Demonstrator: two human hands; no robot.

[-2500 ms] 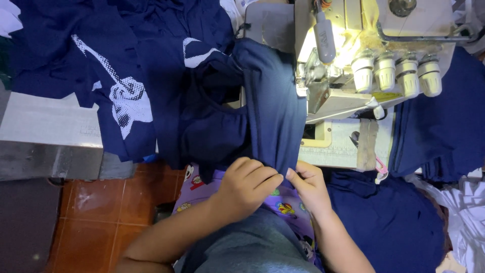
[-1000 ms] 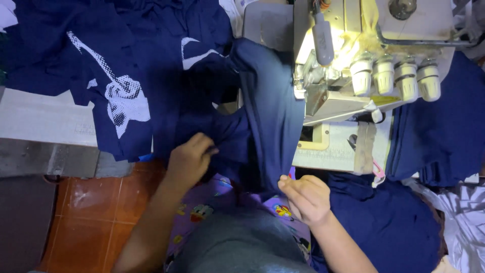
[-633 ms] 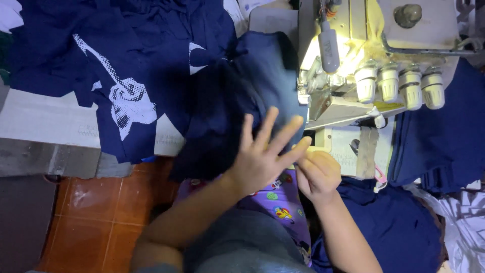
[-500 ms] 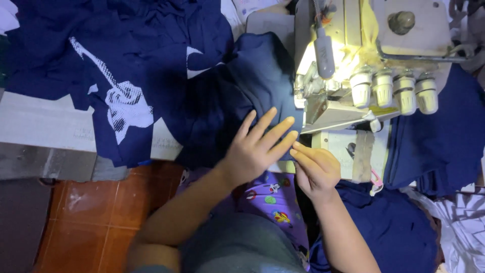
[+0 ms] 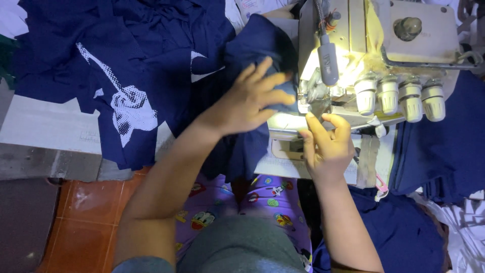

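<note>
My left hand (image 5: 251, 101) lies flat with fingers spread on a navy blue fabric piece (image 5: 252, 48), pressing it toward the lit needle area of a cream overlock sewing machine (image 5: 374, 55). My right hand (image 5: 327, 141) sits just right of it at the machine's front plate, thumb and fingers pinched near the presser foot; whether cloth is between them is hard to tell. The fabric hangs off the table edge toward my lap.
A heap of navy garments (image 5: 126, 65) with a white guitar print covers the table on the left. More navy cloth (image 5: 444, 151) lies right of the machine. The machine carries several round white tension knobs (image 5: 399, 96). Orange floor tiles (image 5: 86, 222) show below.
Both hands have moved up from my lap to the machine. The folded navy piece has been pushed up to the presser foot, with my left hand now flat on it.
</note>
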